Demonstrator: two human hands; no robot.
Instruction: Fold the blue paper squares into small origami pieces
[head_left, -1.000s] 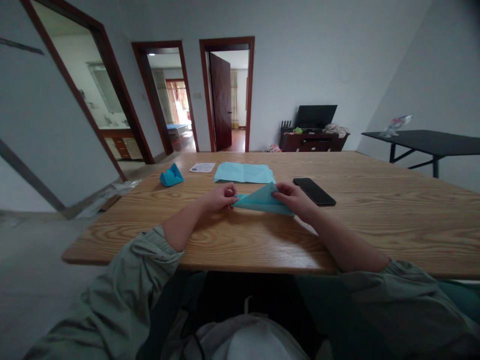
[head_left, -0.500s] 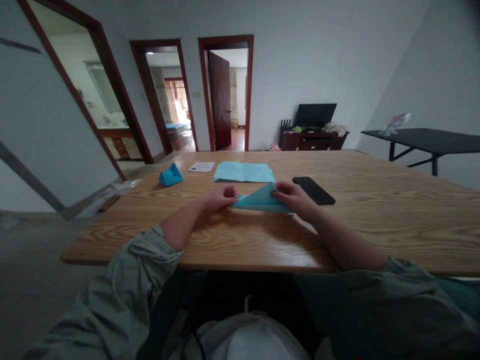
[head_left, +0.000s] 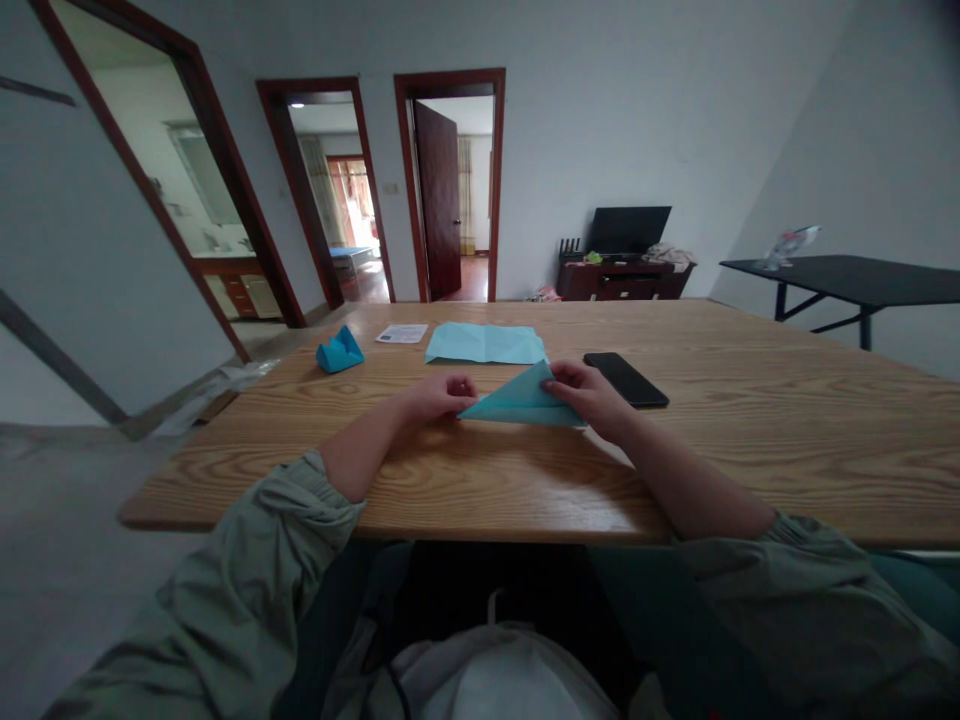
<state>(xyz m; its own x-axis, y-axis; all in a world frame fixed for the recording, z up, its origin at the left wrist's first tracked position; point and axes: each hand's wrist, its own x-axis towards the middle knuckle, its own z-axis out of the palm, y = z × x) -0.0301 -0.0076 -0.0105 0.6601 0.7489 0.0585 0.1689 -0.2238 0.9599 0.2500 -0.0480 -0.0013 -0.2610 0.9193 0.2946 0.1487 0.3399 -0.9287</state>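
- Currently, right hand [head_left: 592, 398] pinches folded paper [head_left: 514, 402] near its peak, thumb in front.
- Left hand [head_left: 441, 396] at paper's left tip; can't tell if pinching.
- Paper between both hands, over wooden table [head_left: 495, 490].

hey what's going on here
A person at a wooden table is handling a folded light-blue paper. The right hand pinches it near its peak; the left hand is at its pointed end, its grip unclear. Beyond it lies a creased light-blue sheet, with a darker blue folded piece farther left and a black phone to the right.
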